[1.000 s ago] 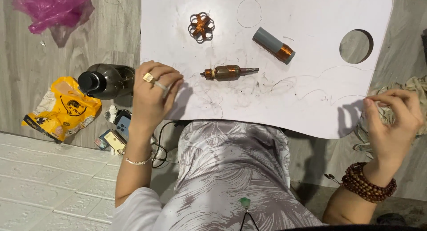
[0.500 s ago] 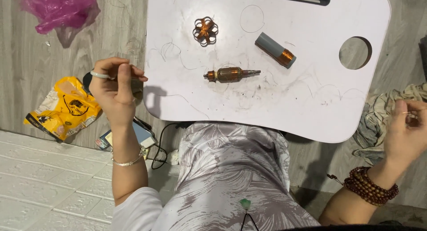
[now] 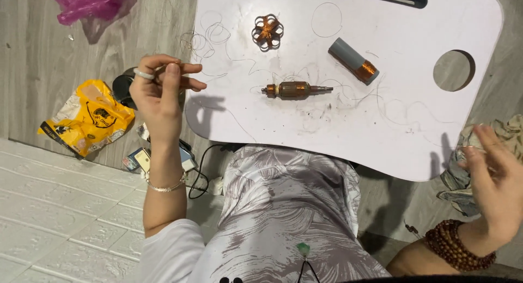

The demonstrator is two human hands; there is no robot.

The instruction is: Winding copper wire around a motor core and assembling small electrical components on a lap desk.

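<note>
My left hand (image 3: 160, 95) is raised at the left edge of the white lap table (image 3: 392, 136), thumb and fingers pinched on a thin wire (image 3: 218, 70) that loops over the tabletop. A copper-wound motor rotor (image 3: 297, 90) lies at the table's middle, with fine wire strands trailing away to both sides. My right hand (image 3: 493, 179) hovers off the table's right edge, blurred, fingers loosely extended; a strand runs toward its fingertips, but a grip does not show. Farther back lie a flower-shaped copper coil (image 3: 267, 32) and a grey cylinder with a copper winding (image 3: 354, 61).
A yellow packet (image 3: 87, 116), a pink plastic bag (image 3: 90, 5), a dark round object (image 3: 122, 86) and small gadgets with a cable (image 3: 144, 158) lie on the floor at the left. Crumpled cloth (image 3: 506, 133) sits at the right. The table has a round cut-out (image 3: 454, 70).
My left hand lifted off the table's left edge and rose with pinched fingers. My right hand dropped lower at the right and loosened. The view shifted, so the table now sits further right.
</note>
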